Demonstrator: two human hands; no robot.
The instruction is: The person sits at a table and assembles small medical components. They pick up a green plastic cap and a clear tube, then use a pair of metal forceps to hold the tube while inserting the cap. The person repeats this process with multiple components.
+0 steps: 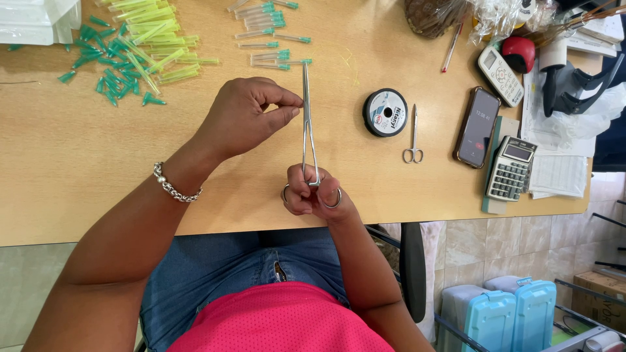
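Note:
My right hand (314, 194) grips the ring handles of long steel forceps (306, 124), which point away from me over the wooden table (78, 176). My left hand (244, 114) pinches the forceps' shaft near its middle between thumb and forefinger. The jaws reach toward several small clear tubes with green caps (270, 39). A silver bracelet (175, 188) circles my left wrist.
A pile of yellow-green tubes and green caps (134, 52) lies at the far left. To the right sit a thread spool (385, 112), small scissors (413, 138), a phone (477, 127), a calculator (512, 168) and papers (561, 173). Blue cases (508, 316) stand on the floor.

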